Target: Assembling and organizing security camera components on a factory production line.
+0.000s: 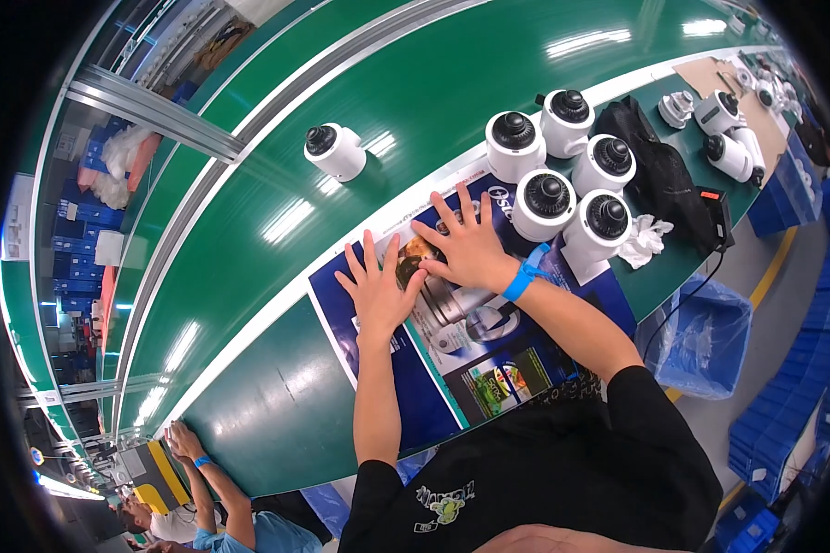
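My left hand point(379, 293) lies with its fingers spread on a large dark blue printed sheet point(410, 398), perhaps a flattened carton. My right hand point(470, 251), with a blue band point(527, 274) round its wrist, is also spread on the sheet, just right of the left one. The thumbs are close together, and neither hand holds anything. Right beyond my right hand stand several white cylindrical appliance bases point(545, 205) with black ribbed tops, grouped at the sheet's far right end.
One more white base point(337, 152) stands on the green conveyor belt point(249, 230) ahead. A black cloth point(650, 152), a crumpled white tissue point(646, 241) and more white parts point(730, 155) lie at right. A lined blue bin point(705, 336) stands below. Another person's hands point(184, 442) are at far left.
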`<control>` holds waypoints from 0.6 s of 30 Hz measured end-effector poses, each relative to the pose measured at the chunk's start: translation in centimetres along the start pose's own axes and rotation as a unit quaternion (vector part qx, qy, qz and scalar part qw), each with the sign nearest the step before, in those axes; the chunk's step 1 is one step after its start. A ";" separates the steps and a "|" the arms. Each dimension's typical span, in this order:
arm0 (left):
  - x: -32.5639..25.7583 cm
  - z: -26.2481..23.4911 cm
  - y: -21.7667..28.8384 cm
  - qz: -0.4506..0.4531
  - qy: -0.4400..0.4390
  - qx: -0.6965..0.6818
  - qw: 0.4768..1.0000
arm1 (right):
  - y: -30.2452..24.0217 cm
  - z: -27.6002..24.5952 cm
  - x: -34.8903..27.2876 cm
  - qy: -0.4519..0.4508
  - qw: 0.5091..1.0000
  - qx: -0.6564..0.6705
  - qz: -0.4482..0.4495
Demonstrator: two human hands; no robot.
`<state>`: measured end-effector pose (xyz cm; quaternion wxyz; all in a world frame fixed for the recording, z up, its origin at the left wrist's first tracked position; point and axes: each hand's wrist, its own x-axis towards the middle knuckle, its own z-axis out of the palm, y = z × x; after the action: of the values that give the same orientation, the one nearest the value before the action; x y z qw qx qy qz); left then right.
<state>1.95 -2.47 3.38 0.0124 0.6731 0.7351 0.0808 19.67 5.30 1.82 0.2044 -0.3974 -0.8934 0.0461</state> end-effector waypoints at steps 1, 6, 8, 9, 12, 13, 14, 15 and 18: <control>0.0 0.0 0.0 0.001 0.001 0.000 1.000 | 0.0 0.0 0.0 0.000 1.000 -0.001 -0.001; 0.0 0.0 -0.1 0.000 -0.001 0.000 1.000 | -0.1 0.0 0.1 0.001 1.000 -0.002 0.001; 0.1 0.0 0.0 0.001 -0.004 -0.001 1.000 | 0.0 0.0 0.0 0.001 1.000 -0.002 0.001; 0.1 0.0 0.0 0.001 -0.004 -0.002 1.000 | 0.0 0.0 0.0 0.002 1.000 -0.003 0.002; 0.0 0.0 -0.1 0.002 -0.004 0.001 1.000 | 0.0 0.1 0.0 0.003 1.000 -0.003 0.001; 0.0 0.0 -0.1 0.002 -0.005 0.002 1.000 | 0.0 0.1 0.0 0.003 1.000 -0.004 0.001; 0.0 0.0 -0.1 0.001 -0.006 0.004 1.000 | -0.1 0.0 0.0 0.003 1.000 -0.004 0.000; 0.0 0.0 -0.1 0.001 -0.006 0.004 1.000 | -0.1 -0.1 0.1 -0.007 1.000 -0.002 0.003; 0.0 0.0 -0.1 0.001 -0.007 0.004 1.000 | -0.1 0.0 0.1 -0.012 1.000 -0.001 0.004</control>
<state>1.88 -2.48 3.38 0.0148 0.6742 0.7348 0.0734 19.59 5.31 1.87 0.1926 -0.4003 -0.8945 0.0508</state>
